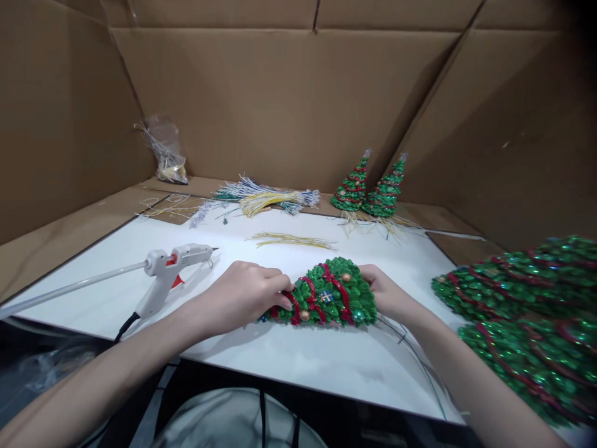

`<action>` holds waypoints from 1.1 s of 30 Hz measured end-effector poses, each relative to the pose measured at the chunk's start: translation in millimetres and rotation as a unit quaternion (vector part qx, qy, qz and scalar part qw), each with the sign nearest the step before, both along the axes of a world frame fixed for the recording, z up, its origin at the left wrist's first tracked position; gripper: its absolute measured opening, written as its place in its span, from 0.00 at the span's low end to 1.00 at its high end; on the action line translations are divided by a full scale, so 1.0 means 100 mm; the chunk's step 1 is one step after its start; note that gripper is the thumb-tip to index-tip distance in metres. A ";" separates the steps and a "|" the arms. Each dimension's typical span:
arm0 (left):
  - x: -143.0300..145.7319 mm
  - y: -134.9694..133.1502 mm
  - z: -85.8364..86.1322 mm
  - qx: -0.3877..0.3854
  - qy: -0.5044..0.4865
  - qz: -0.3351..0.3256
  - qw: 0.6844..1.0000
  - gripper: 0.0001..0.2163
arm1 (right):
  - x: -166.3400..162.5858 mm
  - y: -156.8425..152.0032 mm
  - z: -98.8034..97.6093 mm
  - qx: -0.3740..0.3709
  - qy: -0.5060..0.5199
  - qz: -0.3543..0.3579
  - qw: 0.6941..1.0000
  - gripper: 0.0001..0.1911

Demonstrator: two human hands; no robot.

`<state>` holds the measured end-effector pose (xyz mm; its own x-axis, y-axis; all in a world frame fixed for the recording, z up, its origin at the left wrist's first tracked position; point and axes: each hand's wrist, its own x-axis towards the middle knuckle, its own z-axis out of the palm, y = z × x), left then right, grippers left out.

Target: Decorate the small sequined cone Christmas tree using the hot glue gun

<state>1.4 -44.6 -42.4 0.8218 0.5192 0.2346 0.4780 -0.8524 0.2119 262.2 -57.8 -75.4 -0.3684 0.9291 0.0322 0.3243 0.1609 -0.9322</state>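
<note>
A small green Christmas tree ornament (321, 295) lies on its side above the white board, wrapped in red garland with gold balls and a small blue and yellow flag. My left hand (252, 295) is closed around its narrow end, thumb and fingers pinching it. At the wide base, my right hand (380, 286) is partly hidden behind the tree; its fingers seem to be at the underside, and what they grip there cannot be made out. Thin wires (415, 348) trail from the base under my right forearm.
A white glue gun (168, 274) with a long glue stick rests at the left. Yellow wires (293, 240) lie mid-board, wire bundles (268, 196) farther back. Two decorated trees (352, 186) stand at the back right; larger ones (527, 367) lie at the right. Cardboard walls (280, 106) enclose the board.
</note>
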 end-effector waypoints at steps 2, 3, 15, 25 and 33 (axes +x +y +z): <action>0.01 0.00 0.01 -0.004 0.003 0.001 1.000 0.06 | 0.00 0.00 0.00 0.000 0.001 0.002 1.000 0.10; 0.01 0.00 0.00 -0.008 0.003 0.002 1.000 0.06 | 0.00 0.00 -0.01 -0.001 0.001 0.001 1.000 0.10; 0.03 0.00 0.02 -0.061 -0.005 0.010 0.998 0.08 | -0.04 -0.01 0.00 -0.011 0.021 -0.017 1.000 0.12; 0.06 0.00 -0.02 -0.051 -0.017 0.016 0.998 0.11 | -0.06 -0.02 0.01 -0.026 0.059 -0.035 0.997 0.09; 0.06 -0.01 -0.04 -0.041 -0.007 0.028 0.999 0.11 | -0.06 -0.02 0.00 -0.025 0.067 -0.035 0.997 0.09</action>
<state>7.6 -45.5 -46.8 0.7874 0.5827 0.2012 0.5214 -0.8036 0.2870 256.1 -59.9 -75.3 -0.2980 0.9541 0.0296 0.2046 0.0941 -0.9743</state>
